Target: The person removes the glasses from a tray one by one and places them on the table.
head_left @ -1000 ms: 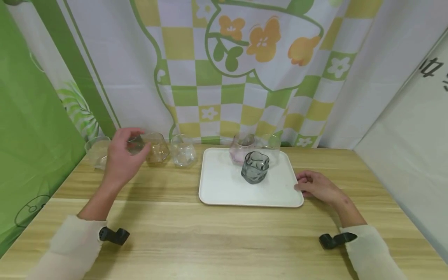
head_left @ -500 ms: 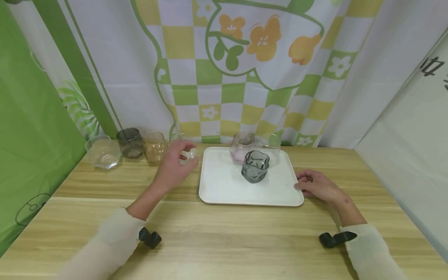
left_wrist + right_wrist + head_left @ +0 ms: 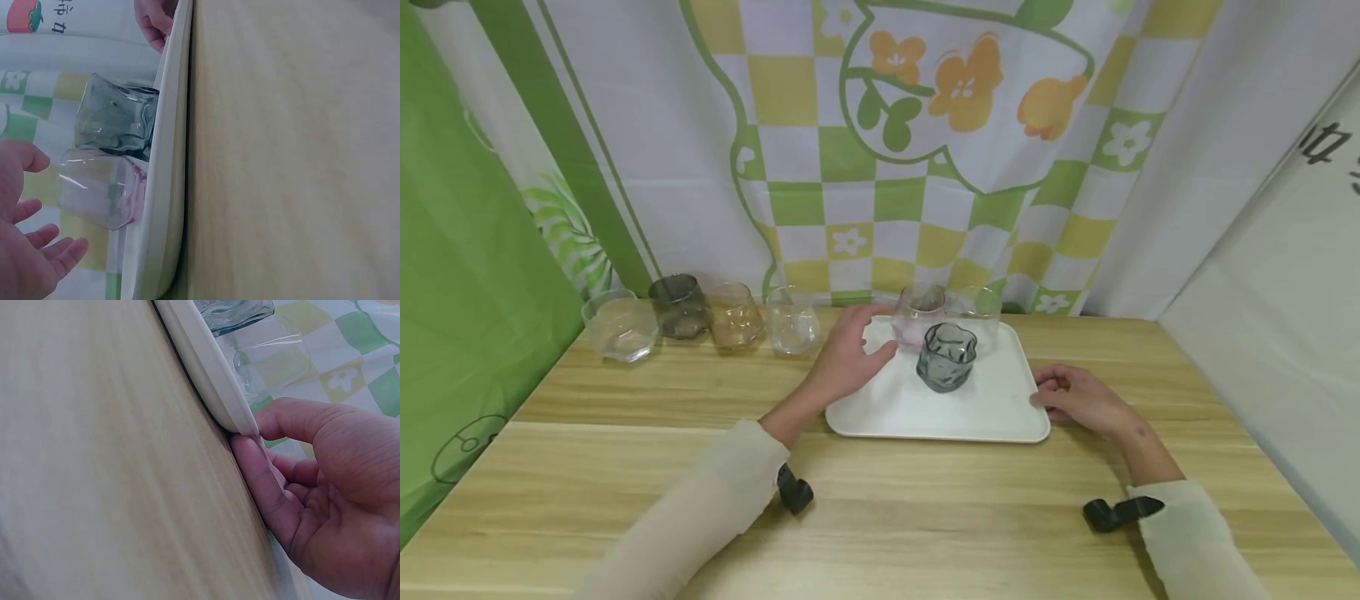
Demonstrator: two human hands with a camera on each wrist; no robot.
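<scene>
My left hand (image 3: 847, 354) reaches over the left part of the white tray (image 3: 880, 421), fingers spread and holding nothing. In the left wrist view its fingers stand apart from the pink-tinted glass (image 3: 103, 187). A wavy grey-blue glass (image 3: 947, 358) stands upright on the tray, in front of the pink one. Behind it, toward the back right of the tray, is a clear glass (image 3: 983, 312). My right hand (image 3: 1086, 402) pinches the tray's right rim between thumb and finger, as the right wrist view shows close up.
Left of the tray, along the table's back, stand a wide clear glass (image 3: 623, 329), a dark grey glass (image 3: 681, 307), an amber glass (image 3: 735, 317) and another clear glass (image 3: 793, 323). A checked curtain (image 3: 895, 200) hangs right behind the wooden table (image 3: 925, 517).
My left hand has moved right, from the dark glass at the far left past the amber and clear glasses to over the tray. My right hand and the tray have stayed put.
</scene>
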